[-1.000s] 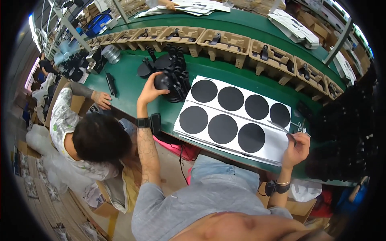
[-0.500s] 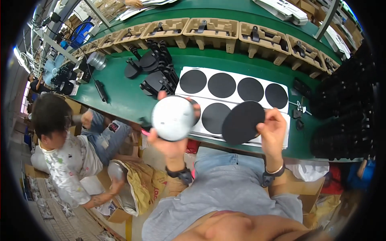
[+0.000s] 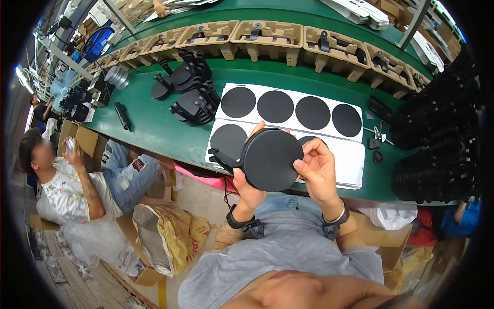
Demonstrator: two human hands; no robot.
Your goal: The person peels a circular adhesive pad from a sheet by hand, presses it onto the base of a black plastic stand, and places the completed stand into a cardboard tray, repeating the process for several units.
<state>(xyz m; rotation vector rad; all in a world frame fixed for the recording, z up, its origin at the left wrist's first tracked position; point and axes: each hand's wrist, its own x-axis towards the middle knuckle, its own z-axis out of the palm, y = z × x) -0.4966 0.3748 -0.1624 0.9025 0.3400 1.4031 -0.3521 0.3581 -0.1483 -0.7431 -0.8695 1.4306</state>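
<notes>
In front of my body, my left hand (image 3: pixel 248 189) grips a round base from below and behind, with a short black bracket arm (image 3: pixel 222 158) sticking out to the left. A black round adhesive pad (image 3: pixel 274 160) lies over the base's face, their edges nearly lined up. My right hand (image 3: pixel 320 172) pinches the pad's right edge between thumb and fingers. Under and behind my hands, white backing sheets (image 3: pixel 345 165) lie on the bench, with black round pads (image 3: pixel 275 106) still on them. Part of the front row is hidden by my hands.
Several black bases with arms (image 3: pixel 195 100) are heaped at the left on the green bench (image 3: pixel 146 116). Cardboard-coloured moulded trays (image 3: pixel 267 44) line the back. Dark stacked parts (image 3: pixel 435 149) stand at the right. A seated co-worker (image 3: pixel 67 180) is at the left beside an open sack (image 3: pixel 170 234).
The base in my left hand has turned from its pale face to the pad-covered side. My right hand has brought the pad left onto it. The co-worker has leaned back, raising a hand.
</notes>
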